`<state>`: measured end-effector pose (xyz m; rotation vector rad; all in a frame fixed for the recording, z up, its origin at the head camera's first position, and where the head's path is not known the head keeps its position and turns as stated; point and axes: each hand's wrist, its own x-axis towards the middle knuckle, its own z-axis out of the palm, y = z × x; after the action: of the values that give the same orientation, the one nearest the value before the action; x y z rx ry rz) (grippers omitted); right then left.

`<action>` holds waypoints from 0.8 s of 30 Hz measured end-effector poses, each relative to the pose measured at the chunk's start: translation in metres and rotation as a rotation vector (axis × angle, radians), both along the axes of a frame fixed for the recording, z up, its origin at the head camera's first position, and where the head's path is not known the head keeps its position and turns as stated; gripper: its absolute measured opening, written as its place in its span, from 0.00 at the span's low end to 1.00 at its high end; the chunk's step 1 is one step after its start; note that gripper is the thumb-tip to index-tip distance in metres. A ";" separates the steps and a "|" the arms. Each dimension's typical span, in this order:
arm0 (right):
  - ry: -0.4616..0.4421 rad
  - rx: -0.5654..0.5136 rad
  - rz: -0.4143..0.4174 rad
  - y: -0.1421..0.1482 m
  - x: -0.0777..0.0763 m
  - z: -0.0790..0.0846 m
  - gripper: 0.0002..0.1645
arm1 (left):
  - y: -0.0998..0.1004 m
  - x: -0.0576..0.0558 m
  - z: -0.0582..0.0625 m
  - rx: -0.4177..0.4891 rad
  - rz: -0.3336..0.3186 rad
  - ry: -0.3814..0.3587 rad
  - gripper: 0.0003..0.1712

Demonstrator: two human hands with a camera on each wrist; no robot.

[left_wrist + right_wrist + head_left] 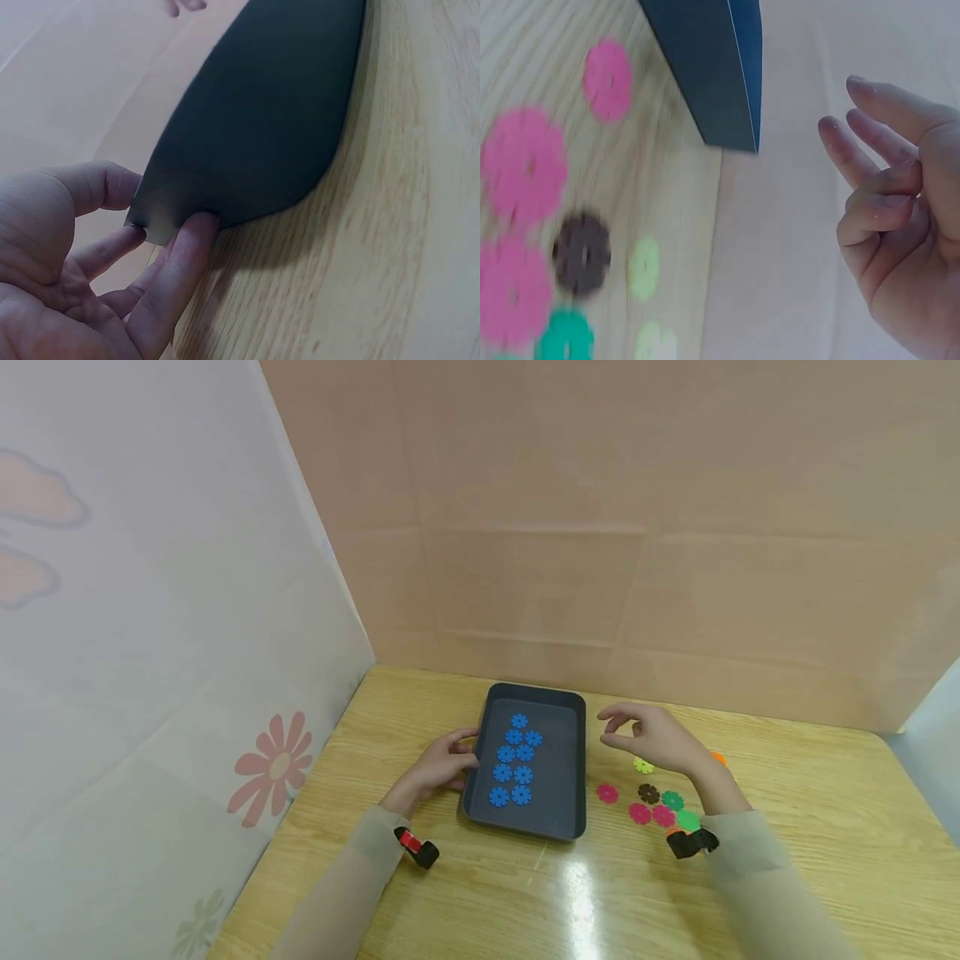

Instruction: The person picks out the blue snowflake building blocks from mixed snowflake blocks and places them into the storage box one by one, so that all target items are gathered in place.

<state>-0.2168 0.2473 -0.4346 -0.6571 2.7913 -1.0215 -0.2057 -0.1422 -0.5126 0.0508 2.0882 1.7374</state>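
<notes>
A dark grey rectangular tray rests on the wooden table with several blue notched plastic discs lying flat in its left half. My left hand grips the tray's left side, thumb and fingers against its wall; the left wrist view shows this wall close up. My right hand is raised just beyond the tray's right rim. In the right wrist view that hand has nothing between its thumb and forefinger, its other fingers partly bent.
Loose notched discs lie right of the tray: pink ones, a brown one, green ones, a yellow one and an orange one partly behind the right wrist. Fabric-like walls stand behind and at the left.
</notes>
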 end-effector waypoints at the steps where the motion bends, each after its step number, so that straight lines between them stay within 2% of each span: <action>1: -0.002 0.007 -0.009 0.006 0.003 0.002 0.22 | 0.000 0.000 0.000 0.003 -0.001 -0.002 0.40; 5: -0.013 0.056 -0.040 0.029 0.017 0.007 0.23 | 0.000 -0.001 0.000 0.003 -0.002 -0.006 0.40; 10: -0.022 0.088 -0.060 0.058 0.032 0.004 0.24 | 0.000 -0.002 0.000 0.012 -0.008 -0.006 0.40; 17: -0.107 0.122 -0.084 0.091 0.058 -0.008 0.29 | -0.001 -0.002 -0.002 0.016 -0.006 -0.011 0.39; 24: -0.168 0.163 -0.118 0.115 0.077 -0.025 0.29 | -0.002 -0.002 -0.004 0.034 -0.002 -0.009 0.39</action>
<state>-0.1401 0.3618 -0.4598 -0.3728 2.7534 -0.8134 -0.2081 -0.1439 -0.5163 0.0554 2.0514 1.7689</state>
